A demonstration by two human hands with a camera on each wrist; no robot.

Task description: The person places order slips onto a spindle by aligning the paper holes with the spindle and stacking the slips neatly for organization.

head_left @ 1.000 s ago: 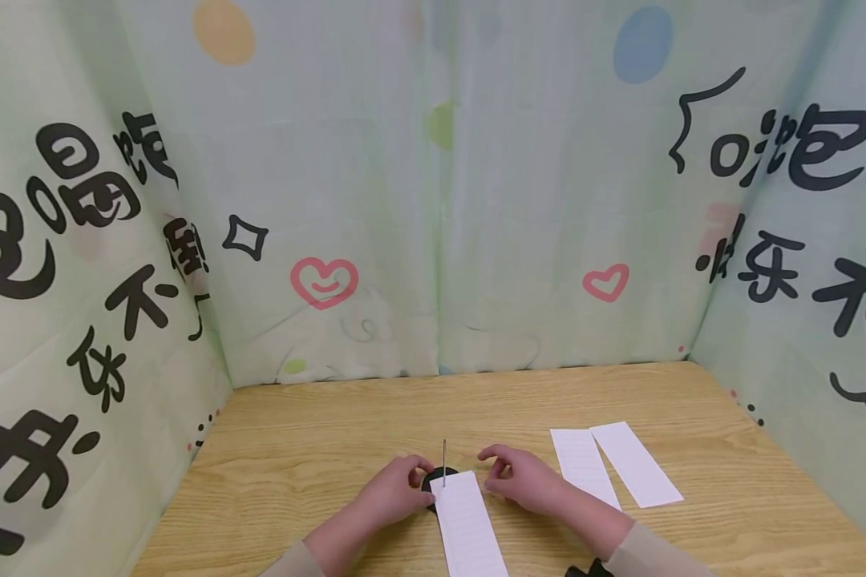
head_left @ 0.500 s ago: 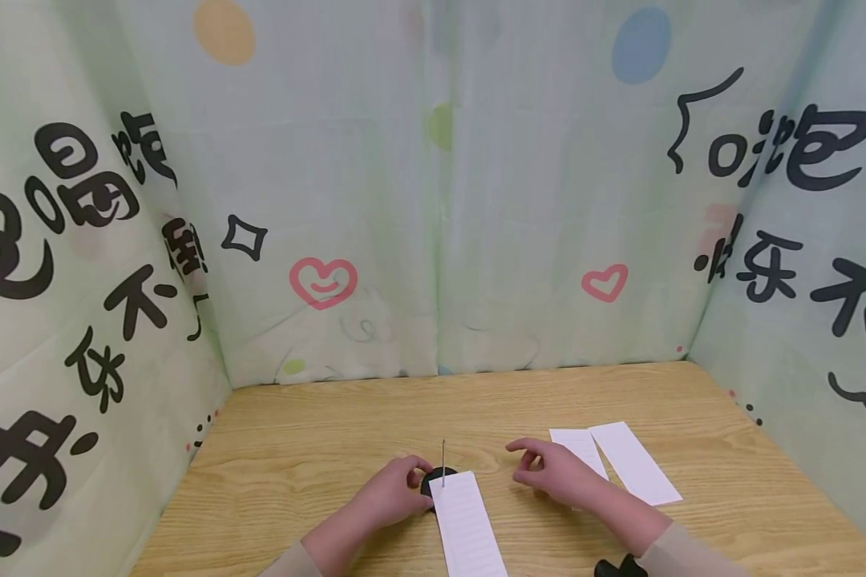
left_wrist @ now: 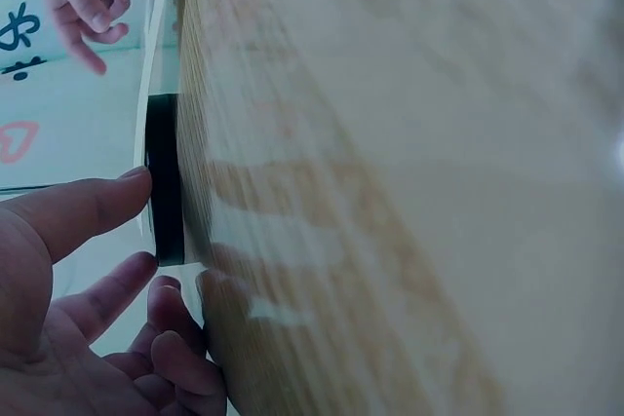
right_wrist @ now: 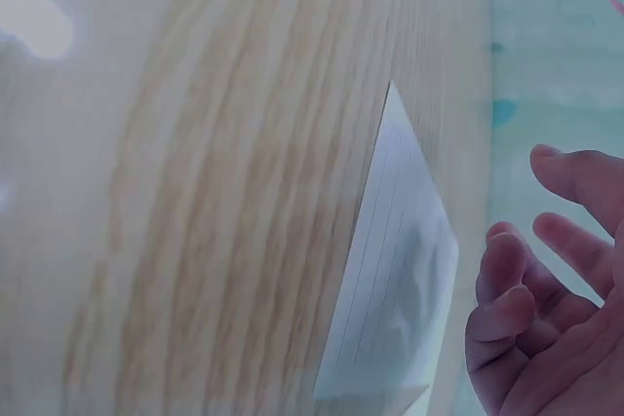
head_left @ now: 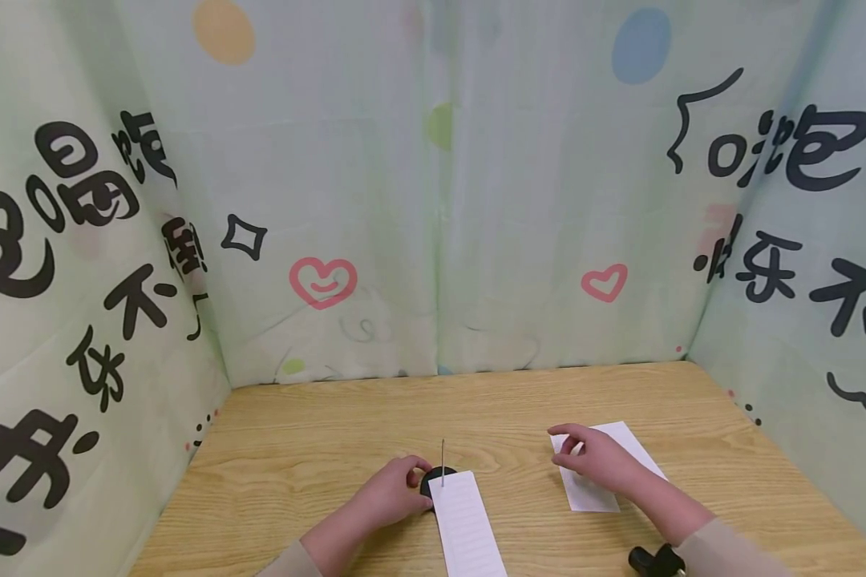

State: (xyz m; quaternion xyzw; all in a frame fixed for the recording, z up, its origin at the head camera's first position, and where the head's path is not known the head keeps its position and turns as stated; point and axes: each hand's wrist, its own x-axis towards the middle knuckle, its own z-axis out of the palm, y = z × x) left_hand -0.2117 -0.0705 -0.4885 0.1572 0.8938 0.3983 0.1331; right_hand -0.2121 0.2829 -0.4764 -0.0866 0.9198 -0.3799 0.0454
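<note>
Steady base, clean edge pinch.
Left hand pinches the black base, lower centre; right hand, fingers loosely bent, empty, hovers over white slips, lower right. Gripping one slip's edge should avoid creasing.

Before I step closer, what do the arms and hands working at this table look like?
They are a person's, not a machine's. The left grip and right grip are ordinary bare hands, ungloved. The left sleeve and right sleeve are beige and look plain. A small black device shows beside the right one; its fastening is hidden. No cables show.
</note>
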